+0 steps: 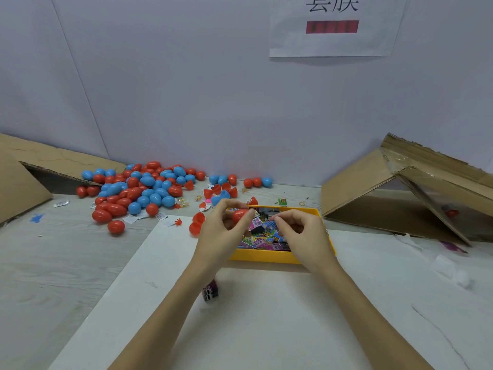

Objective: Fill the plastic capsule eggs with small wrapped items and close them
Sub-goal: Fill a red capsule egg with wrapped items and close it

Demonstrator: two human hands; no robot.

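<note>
My left hand (pixel 224 225) grips a red capsule egg (pixel 239 215) between thumb and fingertips, just above the left end of the yellow tray (pixel 264 256). The tray holds several small wrapped items (pixel 262 232) in bright printed wrappers. My right hand (pixel 298 231) hovers over the tray with fingers curled, fingertips among the wrappers; whether it pinches one is hidden. An open red egg, both halves joined, (pixel 197 223) lies left of the tray. A purple wrapped item (pixel 211 291) sits on the white sheet under my left forearm.
A pile of closed red and blue eggs (pixel 138 190) covers the back left of the table, with loose halves (pixel 221 192) near the wall. Cardboard boxes lie tipped at left (pixel 24 182) and right (pixel 400 193). A white sheet (pixel 266 316) covers the near table.
</note>
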